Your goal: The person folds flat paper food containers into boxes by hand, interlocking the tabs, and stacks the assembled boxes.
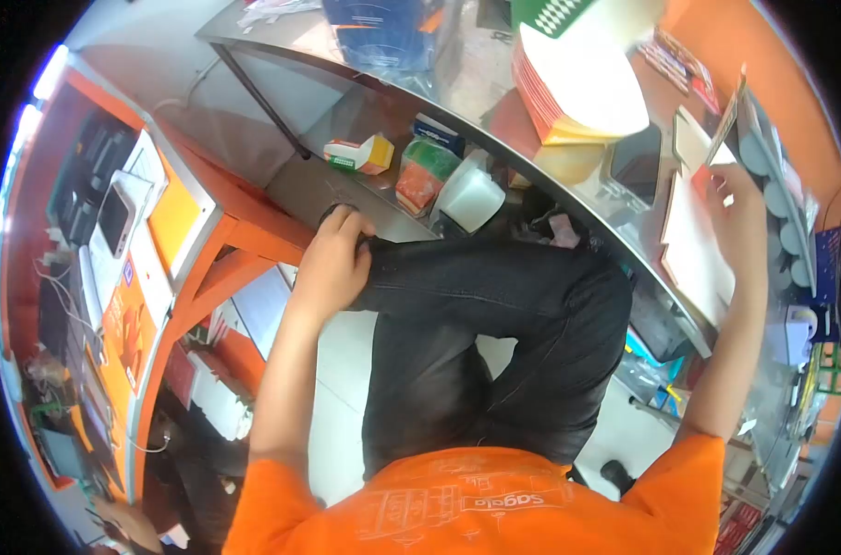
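My left hand (335, 257) rests on the lower end of my crossed leg, in black trousers (494, 287), its fingers curled over the ankle. At the right, my right hand (733, 192) is over the metal table (624, 227), its fingers bent at a reddish piece beside flat white cardboard sheets (693, 245). Whether the fingers grip that piece is too small to tell. A dark phone-like slab (636, 162) lies left of the sheets. Behind it stands a stack of nested paper boxes (582, 88) with red and yellow edges.
An orange counter (245, 231) at the left bears a phone (115, 220) and papers. Below the metal table are a small carton (358, 154), a white container (473, 194) and packets. A blue package (380, 32) stands at the back. Another person's arm (129, 523) shows at lower left.
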The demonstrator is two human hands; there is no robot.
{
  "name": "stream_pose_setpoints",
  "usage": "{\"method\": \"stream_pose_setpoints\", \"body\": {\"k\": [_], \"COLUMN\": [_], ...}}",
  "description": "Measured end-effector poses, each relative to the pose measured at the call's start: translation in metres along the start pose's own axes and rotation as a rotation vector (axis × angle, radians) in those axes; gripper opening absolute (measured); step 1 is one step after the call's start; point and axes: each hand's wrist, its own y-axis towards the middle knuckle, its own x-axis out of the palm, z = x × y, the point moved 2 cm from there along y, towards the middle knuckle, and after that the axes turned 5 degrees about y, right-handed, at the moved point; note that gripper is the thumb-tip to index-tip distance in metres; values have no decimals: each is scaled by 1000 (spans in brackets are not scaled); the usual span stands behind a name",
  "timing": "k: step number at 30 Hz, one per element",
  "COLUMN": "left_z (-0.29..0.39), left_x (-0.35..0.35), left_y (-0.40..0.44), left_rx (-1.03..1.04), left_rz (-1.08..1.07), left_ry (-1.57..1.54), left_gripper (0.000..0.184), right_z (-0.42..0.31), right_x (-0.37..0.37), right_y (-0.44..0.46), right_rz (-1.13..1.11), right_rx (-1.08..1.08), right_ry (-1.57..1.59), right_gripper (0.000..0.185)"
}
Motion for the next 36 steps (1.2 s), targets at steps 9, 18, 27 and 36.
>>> {"method": "stream_pose_setpoints", "body": {"k": [9,18,27,36], "left_z": [-179,-308,-393,-496], "left_x": [176,274,312,457], "left_y": [260,295,320,322], "left_rx": [-201,-318,-352,-420], "left_rz": [-956,-909,-824,-551], "left_ry": [558,508,417,209], "left_gripper": [44,52,60,67], "right_z": [-2,11,71,118], "right_x": [20,22,13,0], "right_y": [7,7,-15,-39], "right_rz": [-26,38,119,136], "right_rx": [58,184,0,274], "right_ry": [41,-138,-339,-283], "right_gripper": [16,24,18,30]}}
